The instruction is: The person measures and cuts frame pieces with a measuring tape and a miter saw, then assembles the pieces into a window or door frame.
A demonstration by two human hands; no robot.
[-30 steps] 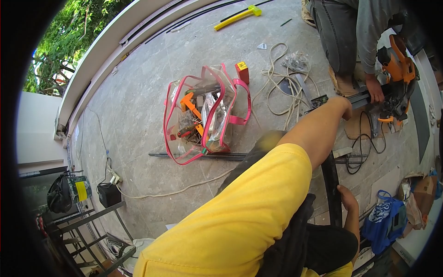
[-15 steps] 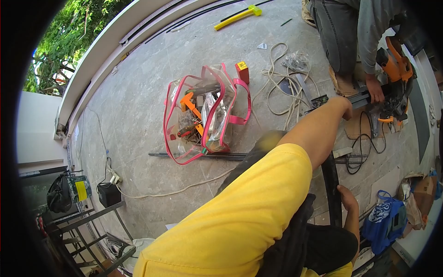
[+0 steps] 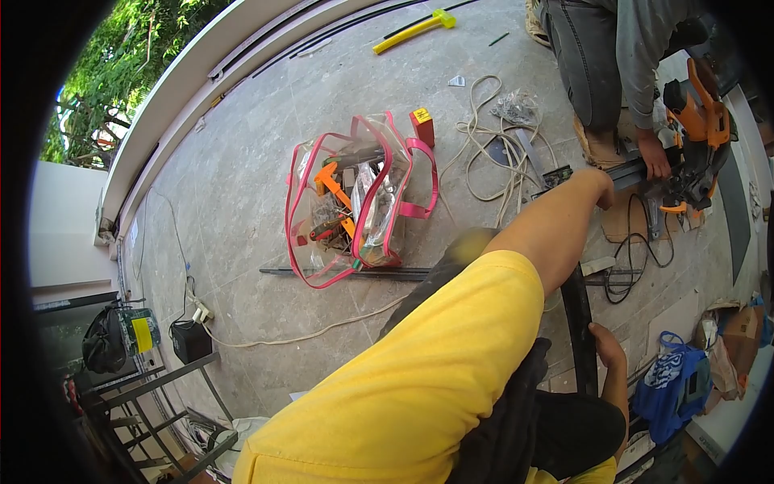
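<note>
My left hand is at the end of my outstretched arm, its fingers curled on a dark metal profile that runs toward an orange-handled saw. Below it, my right hand grips the edge of a long black bar; its thumb side shows, and the other fingers are mostly hidden. A co-worker's hand holds the same profile beside the saw. Near my left hand, a small dark metal piece lies by a coil of pale cable.
A clear, pink-edged tool bag stands on the tiles, with a red-yellow box beside it. A yellow hammer lies farther off. Black cable loops below the saw. A blue bag and metal frame are at the sides.
The upper part of the saw, with its orange handle, has shifted up and to the right. My hands and the co-worker's hand on the profile have barely moved.
</note>
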